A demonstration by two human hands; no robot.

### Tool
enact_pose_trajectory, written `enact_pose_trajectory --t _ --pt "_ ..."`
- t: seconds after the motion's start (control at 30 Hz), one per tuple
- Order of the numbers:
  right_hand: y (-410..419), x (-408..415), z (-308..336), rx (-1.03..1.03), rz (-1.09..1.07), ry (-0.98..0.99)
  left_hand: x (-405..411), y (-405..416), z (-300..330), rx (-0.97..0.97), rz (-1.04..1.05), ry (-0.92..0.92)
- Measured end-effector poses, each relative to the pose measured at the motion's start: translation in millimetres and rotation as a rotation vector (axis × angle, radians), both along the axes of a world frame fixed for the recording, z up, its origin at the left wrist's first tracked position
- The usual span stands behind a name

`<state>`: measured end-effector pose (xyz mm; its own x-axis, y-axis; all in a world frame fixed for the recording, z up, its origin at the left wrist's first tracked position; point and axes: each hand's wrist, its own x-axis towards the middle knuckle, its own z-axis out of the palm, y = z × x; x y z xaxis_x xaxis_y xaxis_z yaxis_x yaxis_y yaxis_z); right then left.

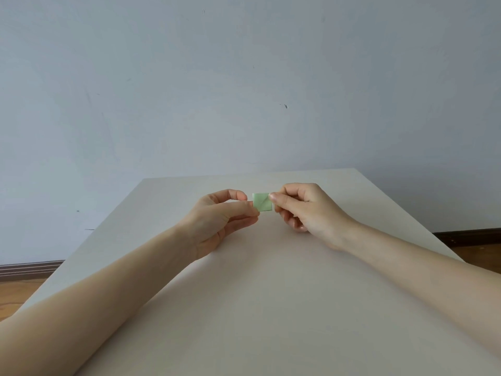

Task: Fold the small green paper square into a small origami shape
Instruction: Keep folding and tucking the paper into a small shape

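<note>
Pinching the paper from both sides, the two hands hold it up over the far half of the table, roughly midway across its width. The left hand grips the paper's left edge between thumb and curled forefinger, with its other fingers bent beneath and its palm turned toward the right. The right hand grips the right edge the same way, thumb on the near face, remaining fingers curled in under the palm. Small, pale green and close to square, the paper faces the camera and shows a diagonal crease running across it; whether its lower edge touches the tabletop cannot be told. Both bare forearms reach in from the lower corners and lie low over the pale tabletop. Behind the table stands a plain grey-white wall, and strips of wooden floor show at either side.
</note>
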<state>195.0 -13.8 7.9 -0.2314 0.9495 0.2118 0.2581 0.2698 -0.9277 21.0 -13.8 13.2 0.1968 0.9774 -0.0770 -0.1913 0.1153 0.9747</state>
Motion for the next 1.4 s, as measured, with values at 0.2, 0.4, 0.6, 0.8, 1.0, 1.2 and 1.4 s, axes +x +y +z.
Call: enact_pose_trajectory --t 0.2,0.4,0.6,0.8,1.0,1.2,1.4 --pt "0 1 1 -0.048 0.029 0.129 0 1 -1 0.003 0.019 -0.009" --pt "-1 -3 -1 -0.054 0.047 0.081 0 0 -1 0.0 0.013 -0.029" --pt "-1 -4 -1 -0.029 0.016 0.031 -2 0 -2 -0.014 0.012 -0.035" --pt "1 0 -2 0.002 0.057 0.129 -2 2 0 -0.062 0.021 -0.057" --pt "1 3 2 0.231 -0.005 0.086 -2 0 8 -0.155 -0.013 -0.097" --pt "-1 0 2 0.294 0.032 0.097 -4 -1 9 -0.228 0.0 -0.148" --pt "-2 0 2 0.328 -0.041 0.041 -3 -5 10 -0.183 -0.028 -0.123"
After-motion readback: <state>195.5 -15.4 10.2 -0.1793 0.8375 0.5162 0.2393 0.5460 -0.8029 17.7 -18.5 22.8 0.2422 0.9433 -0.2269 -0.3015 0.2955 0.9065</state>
